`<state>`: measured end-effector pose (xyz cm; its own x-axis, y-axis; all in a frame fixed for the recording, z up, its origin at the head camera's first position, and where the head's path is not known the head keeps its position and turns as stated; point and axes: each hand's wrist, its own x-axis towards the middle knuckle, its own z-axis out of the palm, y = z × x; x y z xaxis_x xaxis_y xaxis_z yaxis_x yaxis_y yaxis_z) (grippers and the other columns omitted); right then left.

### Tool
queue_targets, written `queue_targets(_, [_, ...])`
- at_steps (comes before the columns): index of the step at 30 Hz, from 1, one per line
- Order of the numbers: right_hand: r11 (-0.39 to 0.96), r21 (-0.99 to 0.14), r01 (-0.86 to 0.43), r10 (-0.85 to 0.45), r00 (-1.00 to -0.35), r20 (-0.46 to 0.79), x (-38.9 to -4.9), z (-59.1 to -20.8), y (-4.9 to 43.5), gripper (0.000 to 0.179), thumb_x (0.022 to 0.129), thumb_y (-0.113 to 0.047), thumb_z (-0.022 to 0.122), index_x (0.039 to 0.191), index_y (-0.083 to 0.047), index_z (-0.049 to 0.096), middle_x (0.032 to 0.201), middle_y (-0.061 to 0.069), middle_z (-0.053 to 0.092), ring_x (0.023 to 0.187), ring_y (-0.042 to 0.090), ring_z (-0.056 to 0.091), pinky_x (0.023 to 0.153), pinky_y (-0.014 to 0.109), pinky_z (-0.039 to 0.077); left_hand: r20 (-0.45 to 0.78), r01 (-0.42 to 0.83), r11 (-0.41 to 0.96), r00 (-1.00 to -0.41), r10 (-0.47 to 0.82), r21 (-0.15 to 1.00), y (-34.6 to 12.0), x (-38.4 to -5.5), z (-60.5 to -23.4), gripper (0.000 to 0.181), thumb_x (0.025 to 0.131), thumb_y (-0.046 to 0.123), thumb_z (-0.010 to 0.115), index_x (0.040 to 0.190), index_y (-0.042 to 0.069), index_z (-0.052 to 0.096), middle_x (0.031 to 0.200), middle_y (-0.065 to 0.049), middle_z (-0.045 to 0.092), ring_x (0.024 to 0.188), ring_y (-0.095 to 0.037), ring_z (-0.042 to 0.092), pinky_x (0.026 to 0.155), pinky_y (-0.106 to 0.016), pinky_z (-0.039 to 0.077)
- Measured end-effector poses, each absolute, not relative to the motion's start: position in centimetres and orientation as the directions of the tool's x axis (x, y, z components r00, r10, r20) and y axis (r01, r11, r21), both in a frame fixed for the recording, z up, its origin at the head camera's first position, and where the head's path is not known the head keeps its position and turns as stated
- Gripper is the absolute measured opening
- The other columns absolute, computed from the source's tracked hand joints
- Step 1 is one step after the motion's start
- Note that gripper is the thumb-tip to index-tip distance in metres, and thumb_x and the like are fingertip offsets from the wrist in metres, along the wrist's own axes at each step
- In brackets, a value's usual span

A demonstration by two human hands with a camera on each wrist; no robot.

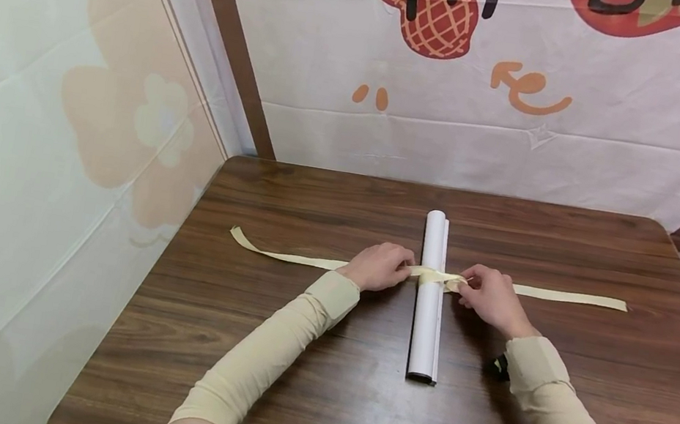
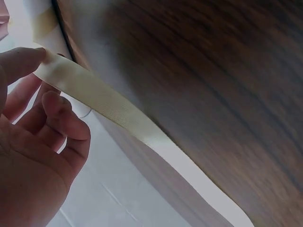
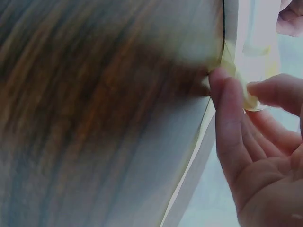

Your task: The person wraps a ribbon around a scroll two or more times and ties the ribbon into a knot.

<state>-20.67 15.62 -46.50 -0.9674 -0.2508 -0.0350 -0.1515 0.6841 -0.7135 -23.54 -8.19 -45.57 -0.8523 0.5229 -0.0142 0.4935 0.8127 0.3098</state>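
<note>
A rolled white sheet (image 1: 426,329) lies lengthwise on the table, its dark-edged end towards me. Pale yellow ribbon (image 1: 570,297) wraps its middle, with a long tail out to either side. Left of the roll, my left hand (image 1: 380,266) pinches the ribbon between thumb and fingers; the left wrist view shows the strip (image 2: 113,104) running back past the hand. On the other side my right hand (image 1: 493,296) pinches a folded piece of ribbon (image 3: 250,98) close to the roll. The crossing under the fingertips is partly hidden.
The dark wood-grain table (image 1: 310,400) has rounded far corners. Printed white cloth (image 1: 327,39) hangs behind it, and another cloth with a flower (image 1: 122,111) hangs along the left side. A small dark object (image 1: 501,366) shows beneath my right cuff.
</note>
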Motion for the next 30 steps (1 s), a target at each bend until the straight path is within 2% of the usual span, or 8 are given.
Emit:
queue_targets(9, [0.703,-0.693,-0.161,-0.279,-0.958,-0.06,-20.5,-46.1,16.0,0.023,0.089,-0.005,0.057,0.109,0.006,0.06,0.081,0.016,0.072,0.059,0.015,0.064,0.049,0.027,0.047,-0.009,0.492,0.814,-0.854,0.52,0.309,-9.2,-23.5,-45.4,0.015,0.096,0.023,0.057,0.101,0.016,0.069,0.089,0.003,0.066,0.081,-0.011,0.057,0.075,-0.028,0.048])
queue_targets(15, [0.716,-0.668,-0.203,-0.288,-0.958,-0.017,-20.5,-46.1,16.2,0.024,0.085,-0.006,0.059,0.107,0.004,0.063,0.08,0.013,0.07,0.06,0.012,0.06,0.054,0.026,0.044,-0.016,0.479,0.814,-0.859,0.512,0.328,-10.1,-23.5,-45.3,0.016,0.095,0.022,0.058,0.103,0.014,0.069,0.092,0.001,0.068,0.083,-0.012,0.059,0.079,-0.029,0.049])
queue_targets(18, [0.705,-0.683,-0.189,-0.267,-0.964,-0.008,-20.5,-46.2,16.3,0.024,0.086,-0.007,0.057,0.107,0.003,0.063,0.081,0.012,0.068,0.061,0.013,0.059,0.056,0.026,0.043,-0.017,0.481,0.807,-0.856,0.517,0.344,-10.5,-23.5,-45.3,0.016,0.095,0.021,0.058,0.104,0.012,0.069,0.092,0.0,0.068,0.084,-0.013,0.059,0.08,-0.03,0.049])
queue_targets(24, [0.533,-0.843,-0.068,-0.205,-0.977,-0.051,-20.7,-46.4,16.5,0.029,0.092,-0.006,0.048,0.116,0.006,0.057,0.09,0.017,0.061,0.073,0.017,0.061,0.064,0.025,0.053,-0.012,0.49,0.79,-0.847,0.531,0.369,-11.4,-23.6,-45.6,0.015,0.093,0.02,0.059,0.102,0.012,0.069,0.088,0.001,0.066,0.081,-0.012,0.057,0.078,-0.028,0.048])
queue_targets(27, [0.406,-0.914,0.003,-0.177,-0.981,-0.082,-20.8,-46.3,16.6,0.033,0.092,-0.004,0.045,0.121,0.011,0.053,0.092,0.01,0.055,0.079,0.01,0.059,0.072,0.023,0.055,-0.012,0.486,0.785,-0.848,0.531,0.383,-11.8,-23.6,-45.6,0.015,0.093,0.02,0.06,0.101,0.012,0.069,0.087,0.001,0.065,0.08,-0.011,0.057,0.078,-0.027,0.047])
queue_targets(30, [0.291,-0.955,0.053,-0.159,-0.982,-0.103,-20.8,-46.1,16.6,0.037,0.089,0.0,0.045,0.124,0.013,0.049,0.088,0.0,0.051,0.077,0.004,0.055,0.072,0.02,0.053,-0.007,0.483,0.783,-0.849,0.528,0.392,-12.2,-23.6,-45.4,0.014,0.093,0.02,0.06,0.1,0.012,0.069,0.086,0.001,0.065,0.08,-0.011,0.056,0.077,-0.027,0.047])
